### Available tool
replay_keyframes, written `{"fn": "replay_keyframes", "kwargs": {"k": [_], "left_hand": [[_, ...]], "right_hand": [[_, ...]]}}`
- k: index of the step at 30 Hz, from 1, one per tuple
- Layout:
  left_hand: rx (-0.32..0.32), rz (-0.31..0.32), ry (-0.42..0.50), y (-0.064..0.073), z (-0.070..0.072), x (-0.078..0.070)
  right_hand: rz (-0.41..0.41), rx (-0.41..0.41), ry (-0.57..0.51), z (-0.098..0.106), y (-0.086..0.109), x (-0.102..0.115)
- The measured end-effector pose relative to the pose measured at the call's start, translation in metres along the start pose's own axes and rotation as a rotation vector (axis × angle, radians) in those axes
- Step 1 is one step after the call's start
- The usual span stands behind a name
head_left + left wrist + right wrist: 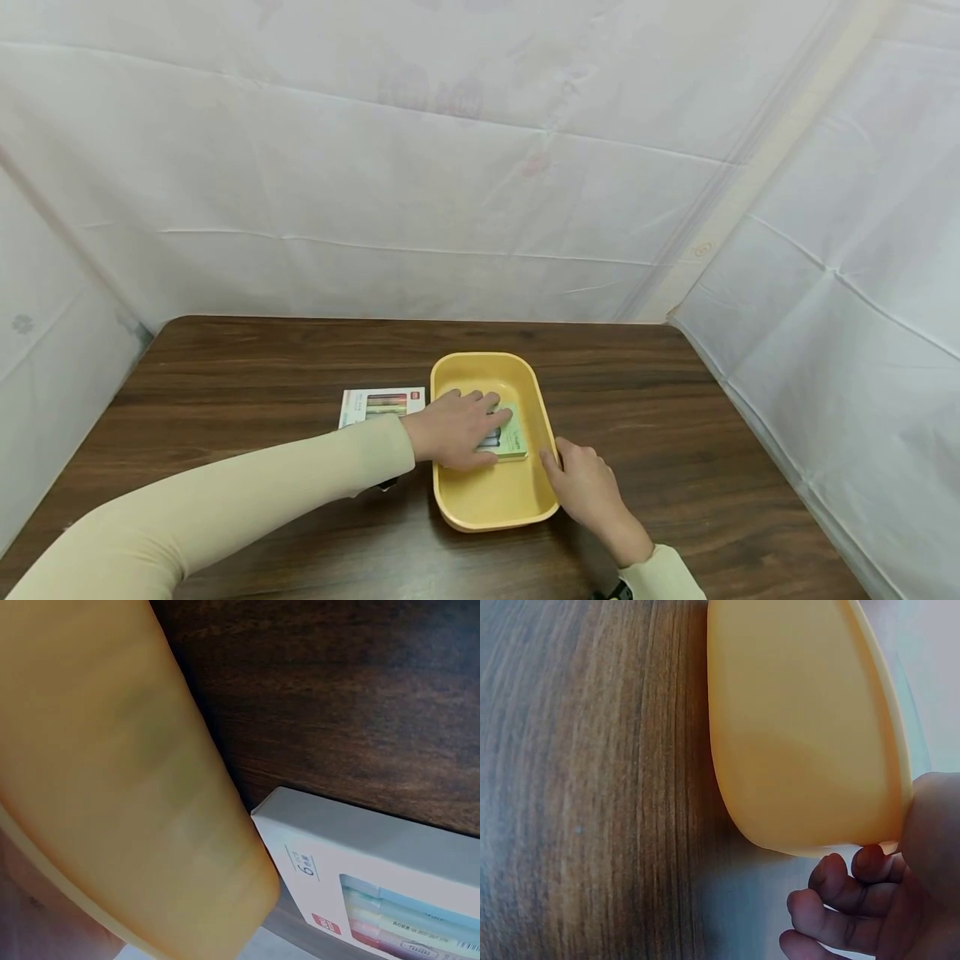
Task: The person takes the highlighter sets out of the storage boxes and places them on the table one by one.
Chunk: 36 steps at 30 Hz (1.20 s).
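Note:
A yellow plastic bin point(495, 500) sits on the table, with a flat green box point(513, 440) lying inside it. My left hand point(459, 429) reaches over the bin's left rim and rests on the green box, fingers spread across its top and covering its left part. With the thumb over the right rim and the fingers outside, my right hand point(588, 487) grips the bin. In the right wrist view the fingers point(840, 919) of that hand curl beside the bin's wall point(802, 750). The left wrist view mostly shows the bin's outer wall point(150, 787), which hides most of the left hand.
A white windowed box of coloured pens point(386, 402) lies against the bin's left side, partly hidden by the left sleeve point(300, 475). The dark wooden table point(712, 467) extends to both sides. White sheeting point(420, 183) hangs behind it and at the sides.

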<state>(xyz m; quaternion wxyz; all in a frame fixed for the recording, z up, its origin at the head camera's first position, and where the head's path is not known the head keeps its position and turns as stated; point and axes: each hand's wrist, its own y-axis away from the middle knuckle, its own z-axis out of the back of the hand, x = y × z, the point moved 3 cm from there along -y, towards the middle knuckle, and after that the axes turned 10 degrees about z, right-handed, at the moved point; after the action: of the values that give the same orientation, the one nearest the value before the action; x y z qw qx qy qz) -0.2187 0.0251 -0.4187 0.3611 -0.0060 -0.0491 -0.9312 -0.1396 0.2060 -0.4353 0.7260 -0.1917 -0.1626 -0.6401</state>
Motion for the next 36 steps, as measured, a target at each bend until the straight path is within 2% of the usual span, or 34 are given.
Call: {"fn": "replay_keyframes", "kwargs": {"k": [10, 22, 30, 36], "left_hand": [[-0.011, -0.007, -0.008, -0.0024, -0.0001, -0.0001], [-0.072, -0.037, -0.028, -0.0022, 0.0029, -0.0007], [-0.149, -0.058, -0.053, -0.0026, -0.0003, -0.0002], [-0.209, -0.071, -0.066, -0.0029, 0.0039, -0.0013]], "right_hand": [[0.016, -0.014, -0.012, -0.0013, 0.0001, -0.0011], [0.036, -0.012, -0.021, -0.002, 0.0014, -0.0029], [0.04, -0.007, -0.028, -0.0015, 0.0019, -0.003], [0.037, -0.008, -0.02, -0.0016, 0.0015, -0.0036]]}}
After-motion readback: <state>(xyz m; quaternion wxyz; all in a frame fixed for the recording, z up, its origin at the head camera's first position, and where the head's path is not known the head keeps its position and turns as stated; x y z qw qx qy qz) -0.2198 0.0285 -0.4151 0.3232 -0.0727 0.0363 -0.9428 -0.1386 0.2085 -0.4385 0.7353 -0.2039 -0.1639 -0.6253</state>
